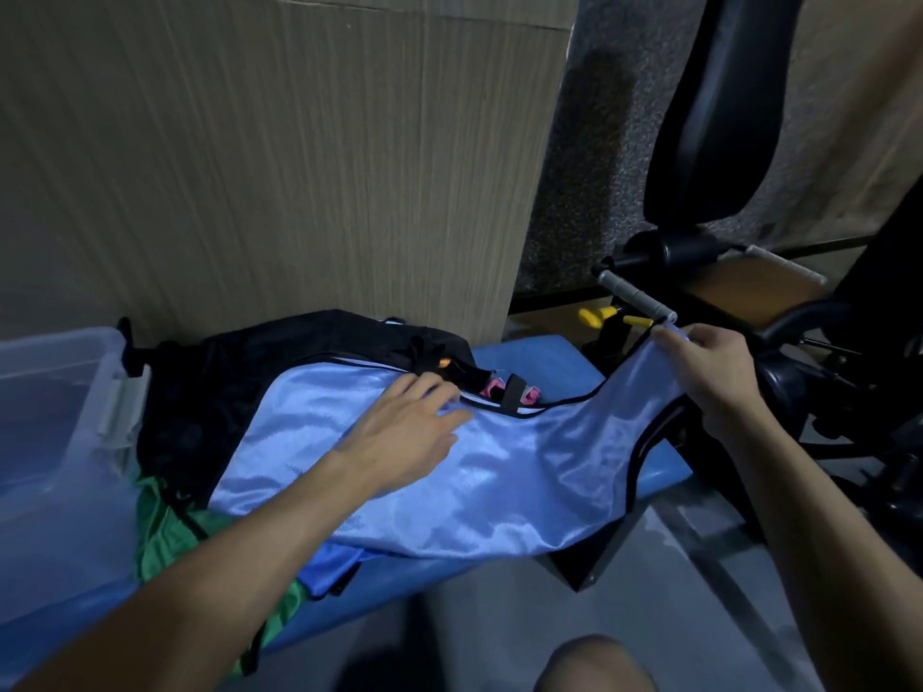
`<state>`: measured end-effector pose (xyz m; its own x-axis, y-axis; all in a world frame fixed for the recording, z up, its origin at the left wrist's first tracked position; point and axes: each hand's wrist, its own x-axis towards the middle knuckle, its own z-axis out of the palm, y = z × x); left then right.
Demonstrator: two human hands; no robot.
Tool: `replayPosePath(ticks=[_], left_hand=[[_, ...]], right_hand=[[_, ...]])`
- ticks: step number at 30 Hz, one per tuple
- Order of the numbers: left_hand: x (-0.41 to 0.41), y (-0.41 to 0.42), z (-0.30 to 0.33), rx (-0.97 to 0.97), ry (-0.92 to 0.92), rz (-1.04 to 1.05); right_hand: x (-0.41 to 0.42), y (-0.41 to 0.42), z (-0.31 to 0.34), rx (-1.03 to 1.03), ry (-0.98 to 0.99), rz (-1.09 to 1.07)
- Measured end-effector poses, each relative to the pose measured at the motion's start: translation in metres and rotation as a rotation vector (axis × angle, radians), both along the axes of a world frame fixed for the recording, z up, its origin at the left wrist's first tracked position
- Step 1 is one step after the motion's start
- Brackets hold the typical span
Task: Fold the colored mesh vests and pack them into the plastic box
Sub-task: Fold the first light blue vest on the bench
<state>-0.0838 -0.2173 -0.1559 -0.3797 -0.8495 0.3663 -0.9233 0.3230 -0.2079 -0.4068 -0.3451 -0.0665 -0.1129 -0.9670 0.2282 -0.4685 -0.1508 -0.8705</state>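
Note:
A light blue mesh vest (449, 472) with black trim lies spread across a blue padded bench (529, 354). My left hand (404, 432) rests flat on the vest's middle, fingers straight. My right hand (709, 372) pinches the vest's right shoulder strap and holds it lifted off the bench. Under the blue vest lie a black vest (210, 392) at the back left and a green vest (165, 536) at the front left. The clear plastic box (55, 392) stands at the far left with its top open.
A tall cardboard sheet (279, 167) stands behind the bench. Black gym equipment (709, 142) with a metal bar and yellow knobs (597, 314) crowds the right side. Pink and black straps (514, 394) lie near the vest's neckline. My knee (594, 666) shows at the bottom.

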Motion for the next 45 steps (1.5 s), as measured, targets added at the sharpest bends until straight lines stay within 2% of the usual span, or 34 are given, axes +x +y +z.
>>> replayPosePath(ticks=[3,5,9,12,14,16,19,21,24,26,28,32,36,39,42,45], left_hand=[[0.000,0.000,0.005,0.011,-0.055,0.122],[0.003,-0.003,0.010,0.006,-0.008,0.162],[0.009,0.009,0.013,0.010,0.134,0.069],[0.023,0.021,0.016,-0.017,0.160,0.177],[0.036,0.022,0.019,0.053,0.237,0.234],[0.046,0.025,0.023,0.066,0.348,0.166],[0.058,0.042,0.024,-0.083,0.524,0.098],[0.069,0.055,0.021,-0.146,0.776,0.189],[0.084,0.066,0.019,-0.084,1.392,0.293],[0.091,0.070,0.022,-0.079,1.631,0.341],[0.097,0.069,0.024,0.012,1.793,0.371],[0.112,0.068,0.016,0.124,1.746,0.392],[0.112,0.062,0.013,0.132,1.627,0.365],[0.111,0.058,0.010,0.103,1.504,0.424],[0.110,0.056,0.007,0.036,1.372,0.494],[0.113,0.054,0.003,0.009,1.329,0.499]], right_hand=[[0.011,0.007,0.013,-0.009,0.006,0.017],[0.019,0.013,0.021,-0.006,0.013,0.033],[0.051,0.028,0.038,-0.025,-0.036,0.124],[0.088,0.043,0.051,-0.051,-0.099,0.202],[0.114,0.055,0.055,-0.054,-0.134,0.275],[0.143,0.068,0.054,-0.031,-0.113,0.333],[0.192,0.088,0.042,-0.009,-0.070,0.398],[0.224,0.098,0.029,0.007,-0.043,0.415],[0.267,0.113,0.011,0.023,0.004,0.455],[0.290,0.121,-0.001,0.030,0.051,0.490],[0.307,0.126,-0.014,0.054,0.098,0.522],[0.318,0.129,-0.039,0.124,0.082,0.707],[0.305,0.122,-0.047,0.100,-0.010,0.833],[0.292,0.118,-0.054,0.049,-0.053,0.848],[0.272,0.113,-0.063,-0.127,0.057,0.733],[0.245,0.098,-0.064,-0.393,0.306,0.594]])
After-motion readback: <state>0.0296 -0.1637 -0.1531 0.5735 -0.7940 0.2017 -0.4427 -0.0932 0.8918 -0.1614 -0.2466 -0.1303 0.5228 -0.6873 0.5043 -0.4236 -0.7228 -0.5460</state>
